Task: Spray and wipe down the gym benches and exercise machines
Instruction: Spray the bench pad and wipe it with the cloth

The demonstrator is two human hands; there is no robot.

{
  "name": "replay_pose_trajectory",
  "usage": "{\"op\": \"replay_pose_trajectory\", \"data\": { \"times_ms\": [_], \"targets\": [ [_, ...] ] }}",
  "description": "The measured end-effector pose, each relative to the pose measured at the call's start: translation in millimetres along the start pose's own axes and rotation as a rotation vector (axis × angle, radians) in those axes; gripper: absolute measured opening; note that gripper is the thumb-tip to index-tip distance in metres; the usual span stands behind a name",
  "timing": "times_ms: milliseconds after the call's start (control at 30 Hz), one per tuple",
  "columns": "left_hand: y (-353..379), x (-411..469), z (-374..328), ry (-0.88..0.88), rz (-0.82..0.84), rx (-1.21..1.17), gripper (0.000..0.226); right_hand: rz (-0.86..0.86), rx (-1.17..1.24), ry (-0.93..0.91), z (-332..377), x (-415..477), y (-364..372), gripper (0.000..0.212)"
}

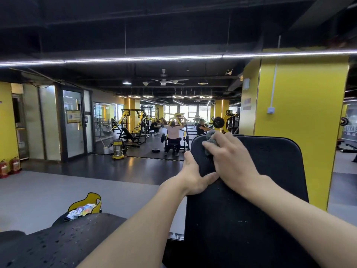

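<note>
Bare arms of one person
The left hand (193,177) and right hand (232,160) are uncovered; the left forearm (143,221) and right forearm (301,207) are bare down to the picture's edge.

I see the black back pad (251,200) standing upright at four o'clock, lightly flecked with droplets. A bunched grey cloth (211,136) presses against its top-left corner, three o'clock. The droplet-covered seat pad (63,242) lies at eight o'clock.

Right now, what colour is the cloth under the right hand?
Grey; the cloth shows best in the head view.
</note>
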State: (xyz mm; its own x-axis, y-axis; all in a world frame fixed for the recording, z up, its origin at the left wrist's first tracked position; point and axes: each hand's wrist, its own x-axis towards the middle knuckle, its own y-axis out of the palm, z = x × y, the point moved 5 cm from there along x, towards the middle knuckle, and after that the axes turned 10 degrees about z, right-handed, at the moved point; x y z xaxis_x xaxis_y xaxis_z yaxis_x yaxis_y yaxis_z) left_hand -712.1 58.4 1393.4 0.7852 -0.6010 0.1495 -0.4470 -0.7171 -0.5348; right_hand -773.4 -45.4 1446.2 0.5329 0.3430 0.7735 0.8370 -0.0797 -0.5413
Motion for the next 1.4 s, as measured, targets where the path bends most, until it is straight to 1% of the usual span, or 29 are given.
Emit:
{"op": "replay_pose_trajectory", "data": {
  "times_ms": [67,100,133,167,233,267,300,367,400,433,500,533,600,667,733,767,833,900,933,1000,1033,1067,1100,1133,1200,1233,1267,1300,1400],
  "targets": [
    [0.7,0.2,1.9,-0.03,0.035,-0.044,0.081,0.082,-0.033,-0.191,6.6,-11.1,0.9,0.043],
    [0.9,-0.5,2.8,-0.05,0.052,-0.069,0.082,0.119,-0.049,-0.261,1.0,-12.5,-2.1,0.046],
    [0.8,0.0,3.5,-0.063,0.06,-0.083,0.086,0.14,-0.061,-0.285,-8.2,-10.5,-5.2,0.049],
    [0.8,0.7,3.9,-0.07,0.064,-0.075,0.091,0.131,-0.065,-0.249,-18.2,-6.3,-8.3,0.05],
    [0.8,2.3,5.9,-0.067,0.054,-0.048,0.097,0.051,-0.037,-0.074,-26.8,0.0,-11.6,0.05],
    [0.8,3.4,7.3,-0.062,0.046,-0.035,0.101,0.019,-0.018,-0.007,-21.8,-1.3,-10.2,0.047],
    [0.9,4.1,7.7,-0.056,0.044,-0.019,0.108,0.013,-0.001,0.012,-12.6,-5.5,-6.9,0.042],
    [1.6,5.5,9.0,-0.061,0.052,0.019,0.123,0.065,0.012,-0.082,9.8,-17.9,0.0,0.04],
    [2.0,6.1,9.8,-0.069,0.057,0.032,0.127,0.105,-0.004,-0.142,15.4,-23.9,0.8,0.04],
    [1.9,6.8,10.5,-0.068,0.056,0.034,0.125,0.131,-0.029,-0.195,14.2,-25.9,-1.3,0.039],
    [1.8,6.9,11.5,-0.056,0.044,0.009,0.109,0.148,-0.088,-0.26,1.0,-20.5,-4.1,0.042],
    [2.0,7.1,11.7,-0.057,0.044,-0.006,0.104,0.137,-0.097,-0.236,-7.7,-15.5,-4.9,0.046],
    [2.3,7.5,13.3,-0.064,0.05,-0.023,0.102,0.067,-0.065,-0.112,-19.7,-6.4,-6.7,0.053],
    [2.5,8.6,13.9,-0.056,0.048,-0.019,0.109,0.02,-0.029,-0.004,-16.3,-4.3,-6.8,0.062],
    [2.7,9.9,13.6,-0.042,0.038,0.013,0.118,0.031,0.002,0.022,-5.8,-9.9,-3.8,0.069],
    [2.3,10.4,13.9,-0.034,0.032,0.027,0.12,0.046,0.02,-0.016,-0.8,-13.5,-2.1,0.067],
    [2.6,11.0,14.8,-0.034,0.034,0.03,0.119,0.095,0.023,-0.146,2.4,-19.4,-1.4,0.055],
    [3.6,10.7,14.9,-0.04,0.04,0.01,0.115,0.141,-0.024,-0.25,-6.6,-18.8,-3.9,0.046],
    [3.6,10.3,15.1,-0.045,0.039,-0.003,0.113,0.131,-0.038,-0.24,-16.2,-15.1,-5.5,0.044],
    [3.3,10.0,14.5,-0.046,0.034,-0.018,0.112,0.031,-0.007,-0.084,-32.0,-6.4,-11.0,0.043],
    [3.1,9.8,14.3,-0.042,0.032,-0.017,0.115,-0.011,0.02,0.012,-32.0,-4.8,-12.3,0.043],
    [3.3,9.8,14.8,-0.037,0.033,-0.011,0.118,-0.026,0.037,0.066,-25.3,-6.2,-10.1,0.04],
    [4.2,9.4,14.7,-0.033,0.038,-0.003,0.121,-0.012,0.041,0.063,-14.2,-10.7,-5.6,0.036],
    [4.4,9.6,14.3,-0.028,0.038,0.006,0.123,0.017,0.034,0.004,-1.5,-16.4,-0.9,0.034],
    [4.5,10.2,14.5,-0.023,0.039,0.012,0.118,0.098,0.002,-0.172,13.1,-29.1,3.5,0.036],
    [4.7,10.3,14.3,-0.024,0.043,0.006,0.117,0.119,-0.013,-0.237,8.7,-29.7,-0.5,0.035],
    [4.6,10.1,14.2,-0.026,0.044,-0.006,0.117,0.127,-0.022,-0.26,-1.0,-26.1,-4.6,0.037],
    [4.2,10.1,13.9,-0.03,0.042,-0.018,0.117,0.115,-0.014,-0.232,-13.4,-21.0,-8.0,0.041],
    [3.9,11.3,15.1,-0.03,0.032,-0.039,0.115,-0.023,0.081,0.051,-37.8,-8.9,-16.8,0.045]
  ]
}}
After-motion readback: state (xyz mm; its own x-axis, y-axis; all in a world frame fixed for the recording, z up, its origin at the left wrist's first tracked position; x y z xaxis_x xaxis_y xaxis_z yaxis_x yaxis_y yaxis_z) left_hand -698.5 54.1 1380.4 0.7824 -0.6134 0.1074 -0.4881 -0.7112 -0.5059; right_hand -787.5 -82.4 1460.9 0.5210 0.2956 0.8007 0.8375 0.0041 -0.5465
